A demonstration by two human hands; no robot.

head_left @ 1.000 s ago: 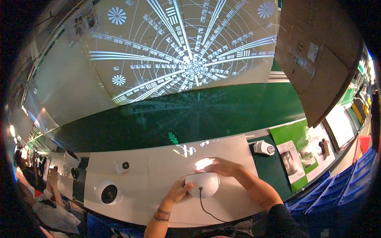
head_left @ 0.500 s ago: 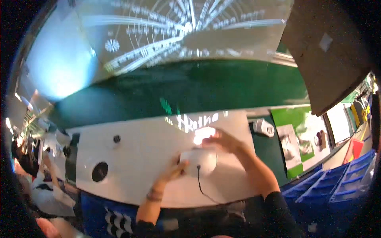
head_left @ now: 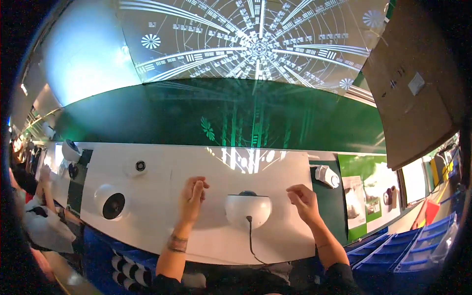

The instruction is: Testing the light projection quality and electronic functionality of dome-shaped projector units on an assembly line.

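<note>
A white, rounded dome-shaped device (head_left: 248, 210) with a dark lens-like part on its far side stands upright at the middle of the table. A black cable (head_left: 251, 241) runs from its near side toward the front edge. To its left, my left hand (head_left: 194, 195) hovers with loosely bent fingers, holding nothing. On its other side my right hand (head_left: 303, 201) is raised, its fingers loosely curved and also free of any object. Neither hand touches the device.
On the white table (head_left: 142, 211) at left stand a white ball-shaped device (head_left: 112, 201) with a dark round face and a small lens-fronted one (head_left: 140, 166). A white device (head_left: 327, 176) is at right. Blue bins (head_left: 403, 248) flank the table; people (head_left: 42, 223) are at far left.
My left hand has let go of the dome-shaped device and moved left. My right hand has drawn back from the bright light at its far side. The projected pattern shows more sharply.
</note>
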